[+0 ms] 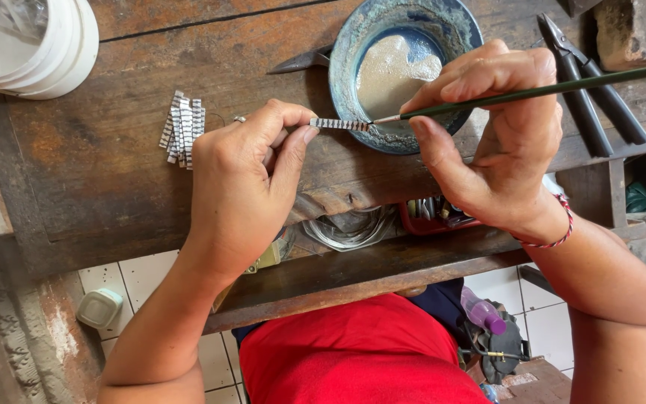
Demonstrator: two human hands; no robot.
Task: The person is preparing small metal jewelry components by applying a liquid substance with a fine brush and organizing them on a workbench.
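Observation:
My left hand (252,176) pinches one end of a small ribbed silver strip (338,124) between thumb and forefinger, holding it level over the wooden bench. My right hand (499,138) grips a thin dark green brush (532,91), whose tip touches the free end of the strip. Just behind them stands a blue-green glazed bowl (353,45) holding a pale cloudy liquid. A pile of several similar ribbed silver strips (182,129) lies on the bench left of my left hand.
Black pliers (588,93) lie at the right of the worn wooden bench (99,179). A white tub (39,45) stands at the far left corner. Coiled wire (349,228) and a red tray (431,221) sit on the shelf under the bench. Tiled floor below.

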